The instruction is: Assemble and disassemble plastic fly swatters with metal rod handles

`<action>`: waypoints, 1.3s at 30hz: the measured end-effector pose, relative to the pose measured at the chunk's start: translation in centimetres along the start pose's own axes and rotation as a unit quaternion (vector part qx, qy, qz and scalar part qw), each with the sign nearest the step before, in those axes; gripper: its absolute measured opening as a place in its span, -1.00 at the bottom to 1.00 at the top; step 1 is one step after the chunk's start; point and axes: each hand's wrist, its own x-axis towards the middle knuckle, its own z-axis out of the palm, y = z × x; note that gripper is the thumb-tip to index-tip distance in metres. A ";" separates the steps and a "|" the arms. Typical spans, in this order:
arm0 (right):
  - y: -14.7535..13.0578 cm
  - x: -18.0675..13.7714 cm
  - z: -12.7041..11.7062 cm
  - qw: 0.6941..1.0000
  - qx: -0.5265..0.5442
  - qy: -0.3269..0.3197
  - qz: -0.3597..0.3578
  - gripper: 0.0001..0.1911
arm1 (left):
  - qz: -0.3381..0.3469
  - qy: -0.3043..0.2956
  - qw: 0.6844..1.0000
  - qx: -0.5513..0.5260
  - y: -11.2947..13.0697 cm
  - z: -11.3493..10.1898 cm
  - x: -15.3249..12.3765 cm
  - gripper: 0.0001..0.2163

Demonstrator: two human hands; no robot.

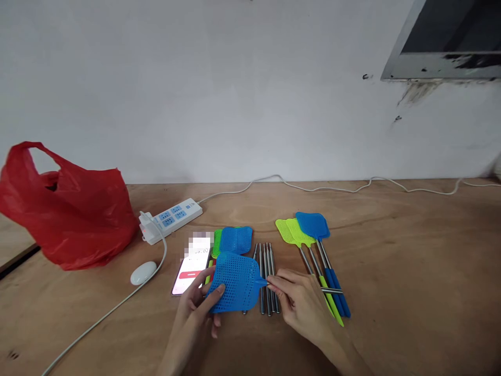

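Lower centre of frame, left hand gripping blue swatter head, right hand pinching thin metal rod at its neck, loose rods behind, phone screen text blurred, unreadable

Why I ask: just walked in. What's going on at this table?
A person's left hand holds a blue swatter head over the wooden table, while the right hand pinches its neck. Loose metal rods lie just behind; spare heads are stacked beyond, and complete swatters lie to the right.
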 end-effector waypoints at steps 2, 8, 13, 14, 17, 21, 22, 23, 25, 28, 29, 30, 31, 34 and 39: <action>-0.1 0.0 0.5 1.000 -0.018 0.015 -0.007 -0.70 | -0.027 0.025 0.999 -0.036 -0.1 -0.4 0.3 -0.27; -0.8 0.4 1.6 0.999 -0.029 0.023 0.012 -0.71 | 0.041 0.068 0.995 -0.066 0.0 0.4 0.2 -0.25; -0.2 0.2 0.7 0.997 -0.004 0.063 0.046 -0.71 | 0.123 0.133 0.977 -0.109 1.2 0.2 0.2 -0.37; 0.1 0.1 0.3 0.995 0.006 0.077 0.064 -0.72 | 0.143 0.172 0.966 -0.128 1.5 -0.2 0.4 -0.41; 1.0 0.1 -1.0 0.988 0.053 0.085 0.120 -0.70 | 0.196 0.210 0.948 -0.134 2.1 -1.5 0.8 -0.41; 0.9 0.3 -2.0 0.972 0.165 0.052 0.162 -0.59 | 0.132 0.060 0.989 -0.016 1.5 -1.2 0.7 -0.45; 0.7 0.4 -2.0 0.965 0.197 0.045 0.169 -0.60 | 0.115 0.019 0.993 0.006 1.1 -0.8 0.7 -0.48; 0.5 0.5 -2.1 0.958 0.226 0.038 0.175 -0.63 | 0.099 -0.015 0.995 0.022 0.8 -0.4 0.6 -0.49; 0.1 0.5 -2.1 0.944 0.278 0.018 0.178 -0.71 | 0.073 -0.060 0.995 0.044 0.2 0.2 0.5 -0.49; -0.1 0.4 -2.2 0.928 0.330 -0.024 0.171 -0.80 | 0.053 -0.087 0.993 0.059 -0.3 0.7 0.5 -0.49; -0.1 0.4 -2.2 0.924 0.339 -0.039 0.170 -0.81 | 0.052 -0.089 0.993 0.058 -0.4 0.8 0.5 -0.49; 0.0 0.3 -2.2 0.921 0.344 -0.054 0.172 -0.81 | 0.052 -0.091 0.993 0.056 -0.5 0.8 0.5 -0.50; 0.0 0.2 -2.2 0.919 0.345 -0.065 0.177 -0.81 | 0.053 -0.093 0.993 0.054 -0.6 0.8 0.5 -0.50; 0.1 -0.1 -2.2 0.915 0.345 -0.066 0.199 -0.76 | 0.067 -0.093 0.992 0.044 -0.8 0.8 0.5 -0.50; 0.1 -0.1 -2.7 0.891 0.390 0.019 0.229 -0.67 | 0.103 -0.067 0.992 0.007 -0.4 0.7 0.4 -0.48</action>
